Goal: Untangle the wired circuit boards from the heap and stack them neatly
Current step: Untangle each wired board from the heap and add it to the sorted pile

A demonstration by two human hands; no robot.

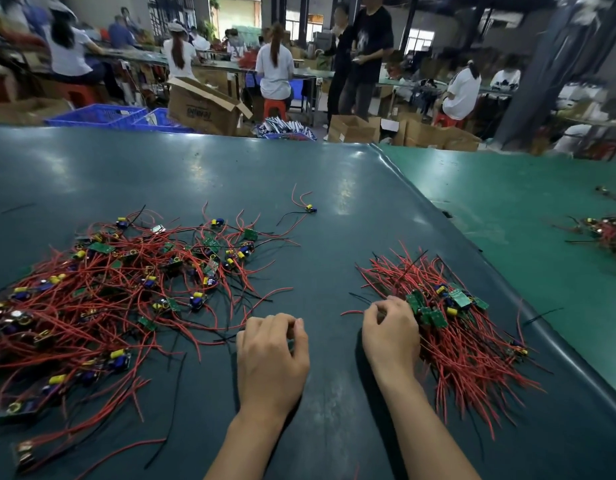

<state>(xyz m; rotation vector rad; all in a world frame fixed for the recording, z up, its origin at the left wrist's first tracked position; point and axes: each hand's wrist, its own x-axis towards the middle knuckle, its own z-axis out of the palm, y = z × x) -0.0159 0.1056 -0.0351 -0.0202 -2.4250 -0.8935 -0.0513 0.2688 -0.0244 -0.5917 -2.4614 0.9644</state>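
Left hand rests loosely curled and empty on the table beside the heap; right hand, fingers curled, touches the stack near the right edge.

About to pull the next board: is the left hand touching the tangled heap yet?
Apart. The head view shows the left hand loosely curled on the bare table, with dark surface between its fingers and the nearest red wires of the tangled heap.
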